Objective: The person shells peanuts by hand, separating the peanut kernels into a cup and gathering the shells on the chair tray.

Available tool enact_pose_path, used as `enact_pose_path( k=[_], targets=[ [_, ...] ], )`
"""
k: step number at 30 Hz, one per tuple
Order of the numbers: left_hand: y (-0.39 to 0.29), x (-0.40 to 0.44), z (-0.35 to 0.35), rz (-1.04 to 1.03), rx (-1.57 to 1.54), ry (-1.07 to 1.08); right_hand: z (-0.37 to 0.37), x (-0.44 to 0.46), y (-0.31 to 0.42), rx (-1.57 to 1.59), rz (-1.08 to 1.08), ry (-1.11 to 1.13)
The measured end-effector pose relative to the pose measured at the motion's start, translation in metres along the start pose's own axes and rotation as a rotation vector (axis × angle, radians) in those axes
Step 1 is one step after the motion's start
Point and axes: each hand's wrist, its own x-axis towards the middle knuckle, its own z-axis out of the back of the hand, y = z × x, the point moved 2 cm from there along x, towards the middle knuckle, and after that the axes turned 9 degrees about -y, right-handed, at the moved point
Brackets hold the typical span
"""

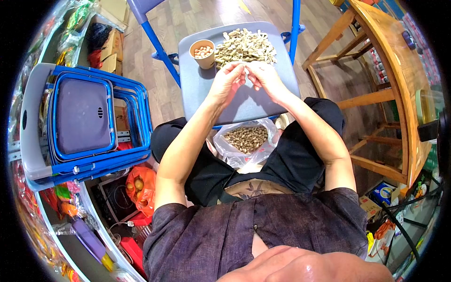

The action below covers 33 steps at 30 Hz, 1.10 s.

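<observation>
My left hand (230, 81) and my right hand (261, 77) meet over the grey folding chair seat (239, 101), fingertips pinched together. What lies between them is too small to make out. Just beyond my fingers a heap of peanut shells (246, 46) spreads over the back of the seat. To the left of the heap stands a paper cup (204, 61) with shelled peanuts (203, 51) in it. Below the seat's front edge, between my legs, an open plastic bag (225, 152) holds unshelled peanuts (246, 139).
Folded blue chairs (84, 117) lean at the left beside shelves of packaged goods. An orange bag (141, 188) with round items lies at the lower left. A wooden table (399, 70) stands at the right, with cables and boxes below it.
</observation>
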Motion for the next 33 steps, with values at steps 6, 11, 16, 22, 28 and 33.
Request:
enact_pose_path(
  k=[6,11,16,22,28,33],
  targets=[
    [-0.005,0.000,0.009,-0.026,0.090,-0.018,-0.006,-0.001,-0.005,-0.022,-0.022,-0.009],
    [-0.010,-0.005,0.013,0.002,0.104,-0.027,-0.011,-0.002,-0.005,-0.043,-0.003,-0.009],
    [-0.016,-0.007,0.008,-0.029,0.124,-0.009,-0.014,-0.004,0.000,-0.026,-0.009,-0.008],
    [-0.018,-0.003,0.007,-0.027,0.128,0.025,-0.011,-0.005,0.002,0.185,-0.154,0.047],
    [-0.011,0.003,0.011,-0.007,0.143,0.024,-0.006,-0.001,-0.005,-0.029,-0.045,-0.009],
    [-0.002,0.012,0.009,-0.028,0.060,0.078,-0.002,0.001,0.000,-0.315,0.225,-0.062]
  ],
)
